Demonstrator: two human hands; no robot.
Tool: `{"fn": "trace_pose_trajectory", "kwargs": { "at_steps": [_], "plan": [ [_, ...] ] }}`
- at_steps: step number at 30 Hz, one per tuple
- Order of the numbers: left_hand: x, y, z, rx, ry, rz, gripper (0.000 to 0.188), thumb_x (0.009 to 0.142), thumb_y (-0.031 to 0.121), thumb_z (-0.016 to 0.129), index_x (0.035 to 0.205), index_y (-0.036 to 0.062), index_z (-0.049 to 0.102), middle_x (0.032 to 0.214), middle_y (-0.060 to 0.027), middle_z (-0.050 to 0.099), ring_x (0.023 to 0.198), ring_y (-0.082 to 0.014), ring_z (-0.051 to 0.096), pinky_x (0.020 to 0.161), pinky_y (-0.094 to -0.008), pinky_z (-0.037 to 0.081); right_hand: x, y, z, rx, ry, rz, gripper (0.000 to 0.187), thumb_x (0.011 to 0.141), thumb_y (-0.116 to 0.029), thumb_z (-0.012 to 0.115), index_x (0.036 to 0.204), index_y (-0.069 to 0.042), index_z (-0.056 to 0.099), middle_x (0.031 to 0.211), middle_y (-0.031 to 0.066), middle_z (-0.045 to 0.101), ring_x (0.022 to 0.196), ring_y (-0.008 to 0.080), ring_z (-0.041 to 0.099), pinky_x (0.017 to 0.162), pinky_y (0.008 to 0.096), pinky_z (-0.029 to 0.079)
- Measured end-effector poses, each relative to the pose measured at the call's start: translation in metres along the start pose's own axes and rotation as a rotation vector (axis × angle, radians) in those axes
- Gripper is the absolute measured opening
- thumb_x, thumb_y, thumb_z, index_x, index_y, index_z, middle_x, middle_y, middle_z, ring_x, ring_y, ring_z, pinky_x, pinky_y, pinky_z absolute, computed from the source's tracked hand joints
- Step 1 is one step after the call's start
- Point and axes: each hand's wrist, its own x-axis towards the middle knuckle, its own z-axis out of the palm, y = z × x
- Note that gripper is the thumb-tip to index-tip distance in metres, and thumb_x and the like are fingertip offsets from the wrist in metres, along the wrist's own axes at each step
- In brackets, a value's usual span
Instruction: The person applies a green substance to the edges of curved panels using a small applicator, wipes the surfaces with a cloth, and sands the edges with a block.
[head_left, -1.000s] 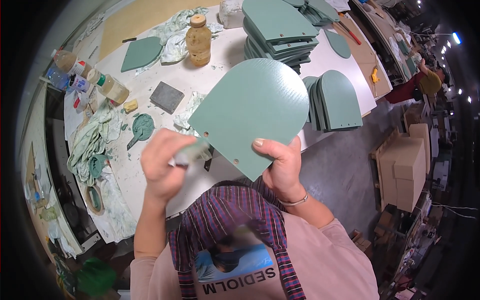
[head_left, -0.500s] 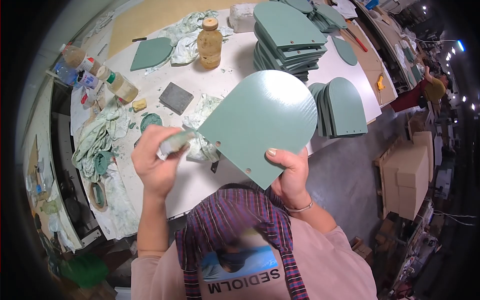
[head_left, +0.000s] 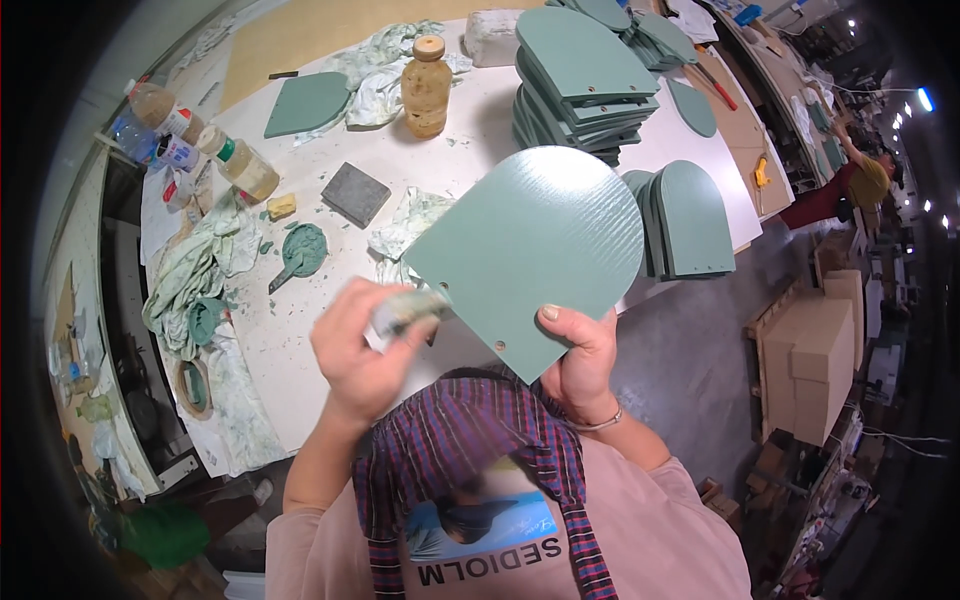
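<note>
My right hand (head_left: 582, 360) grips a flat green panel (head_left: 530, 240) by its lower right corner, thumb on the glossy face. The panel is tilted, rounded at its far end, with two small holes along its straight near edge. My left hand (head_left: 360, 350), smeared by motion, pinches a small whitish pad with green stains (head_left: 410, 312), its exact kind unclear. The pad is at the panel's near-left edge, by one of the holes; whether it touches cannot be made out. Beyond the left hand lie a crumpled stained rag (head_left: 410, 222) and a round dish of green paste (head_left: 303, 252) with a spatula-like tool in it.
Stacked green panels (head_left: 585, 60) stand at the far right of the white table (head_left: 300, 370), with more leaning panels (head_left: 690, 220) nearer. A bottle (head_left: 426, 90), a grey block (head_left: 356, 194) and a yellow sponge piece (head_left: 281, 207) are there too. Another person (head_left: 865, 180) is at the far right.
My left hand has moved right and slightly nearer me with the pad, from the panel's left corner along its near-left edge. The paste dish is uncovered. The panel has barely shifted.
</note>
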Motion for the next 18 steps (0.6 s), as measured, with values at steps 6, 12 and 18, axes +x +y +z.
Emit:
{"fn": "trace_pose_trajectory", "kwargs": {
  "at_steps": [6, 12, 18],
  "plan": [
    [0.012, -0.004, -0.006, 0.031, -0.048, 0.108, 0.029, 0.065, -0.005, 0.077, 0.091, -0.0007, 0.066, 0.078, -0.0089, 0.062, 0.068, -0.0189, 0.057, 0.061, -0.0282, 0.045, -0.002, -0.003, -0.001, -0.016, -0.006, -0.009, 0.043, 0.074, 0.004, 0.055, 0.116, 0.012, 0.05, 0.103, 0.0199, 0.063, 0.087, 0.0271, 0.066, 0.077, 0.0364, 0.056],
    [0.024, -0.006, -0.025, 0.113, -0.064, 0.196, 0.029, 0.064, -0.008, 0.069, 0.092, 0.0018, 0.067, 0.08, -0.01, 0.063, 0.068, -0.0229, 0.059, 0.059, -0.0307, 0.046, 0.002, -0.01, -0.009, -0.031, -0.031, 0.039, 0.047, 0.072, 0.003, 0.056, 0.118, 0.012, 0.05, 0.102, 0.0207, 0.063, 0.086, 0.0274, 0.066, 0.076, 0.0369, 0.056],
    [0.026, -0.012, -0.024, 0.152, -0.11, 0.21, 0.036, 0.058, -0.009, 0.058, 0.091, 0.0024, 0.067, 0.079, -0.0108, 0.064, 0.067, -0.0261, 0.058, 0.058, -0.0329, 0.047, 0.007, -0.02, -0.019, -0.075, -0.068, 0.07, 0.049, 0.071, 0.004, 0.056, 0.119, 0.013, 0.049, 0.103, 0.0205, 0.063, 0.088, 0.0277, 0.066, 0.079, 0.0368, 0.055]
  ]
}}
